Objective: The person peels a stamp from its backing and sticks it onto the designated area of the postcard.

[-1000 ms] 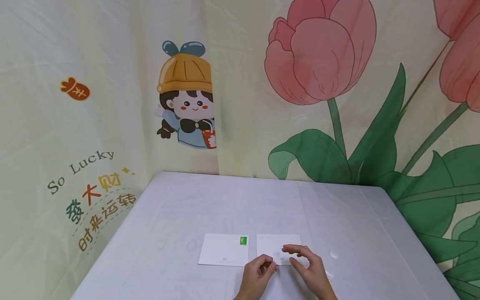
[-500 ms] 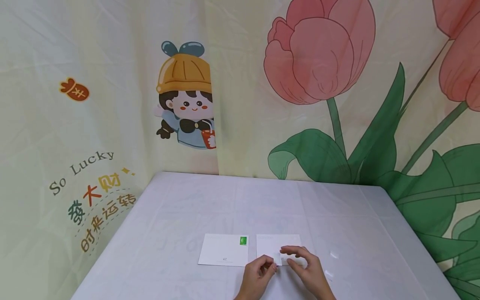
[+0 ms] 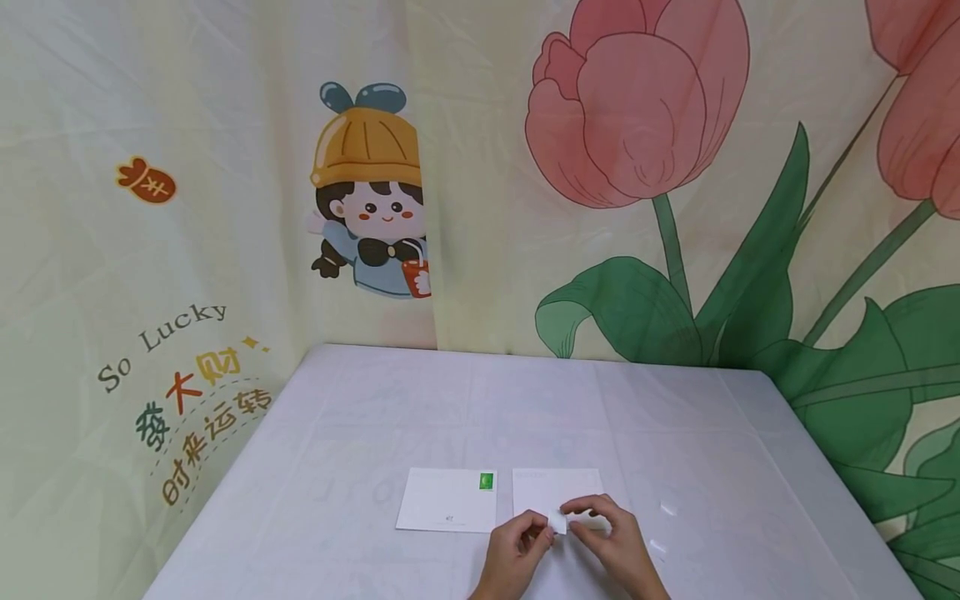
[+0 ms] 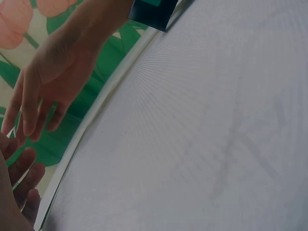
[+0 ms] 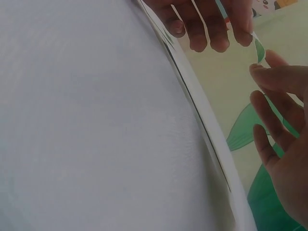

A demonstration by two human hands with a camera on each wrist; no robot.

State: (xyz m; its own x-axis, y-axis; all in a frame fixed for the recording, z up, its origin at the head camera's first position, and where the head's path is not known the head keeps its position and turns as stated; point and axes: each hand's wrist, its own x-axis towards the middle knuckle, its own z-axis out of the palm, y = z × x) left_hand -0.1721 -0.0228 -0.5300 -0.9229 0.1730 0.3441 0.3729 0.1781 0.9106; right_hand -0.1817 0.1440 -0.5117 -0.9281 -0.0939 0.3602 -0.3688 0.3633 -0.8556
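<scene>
In the head view, my left hand point(image 3: 517, 550) pinches a small white stamp-sized piece of paper point(image 3: 557, 522) between thumb and forefinger. My right hand point(image 3: 618, 542) is close at its right, thumb and forefinger apart; whether they touch the paper I cannot tell. Below lies a white envelope-like card point(image 3: 543, 487), its lower part hidden by the hands. Another white card point(image 3: 442, 500) with a green stamp point(image 3: 487, 482) in its upper right corner lies to the left. The left wrist view shows the right hand point(image 4: 60, 72) reaching over beside the left hand point(image 4: 21, 185).
A white-covered table point(image 3: 360, 417) carries the cards. Shiny clear scraps point(image 3: 667, 510) lie right of the right hand. Behind the table hangs a printed curtain point(image 3: 480, 208) with tulips and a cartoon figure. A dark block point(image 4: 154, 14) shows by the right forearm.
The small paper has turned to show a fuller white face toward the camera. My right thumb and forefinger have moved slightly left, closer to it. The cards stay put.
</scene>
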